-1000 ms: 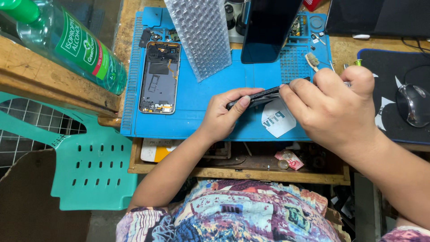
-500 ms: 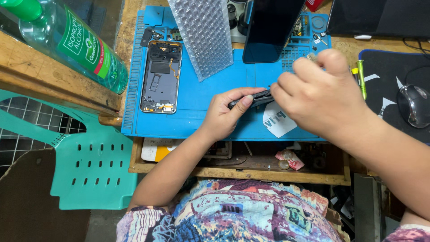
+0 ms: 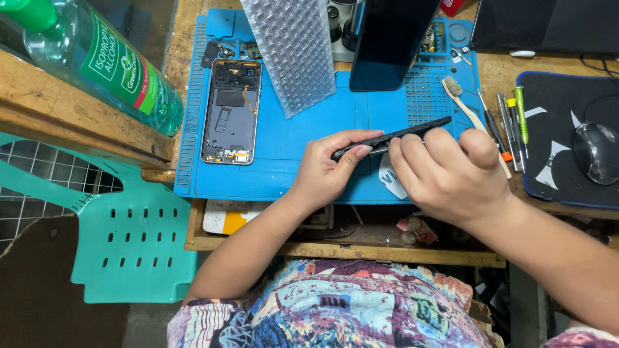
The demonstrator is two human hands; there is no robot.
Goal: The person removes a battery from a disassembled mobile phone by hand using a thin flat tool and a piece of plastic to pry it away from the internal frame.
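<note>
My left hand pinches the near end of a thin black flat part, seen edge-on above the blue work mat. My right hand curls against the same part from the right, fingers on its underside. An opened phone body with bare insides lies on the mat to the left. A dark phone screen leans upright at the back, next to a sheet of bubble wrap.
A green-labelled clear bottle lies on the wooden ledge at left. A toothbrush and several screwdrivers lie at the mat's right edge. A computer mouse sits on a black pad. A teal plastic chair stands below left, and an open drawer under the mat.
My right hand has dropped lower along the black part, uncovering its far end, which now reaches toward the toothbrush. The left hand keeps its grip in about the same place.
</note>
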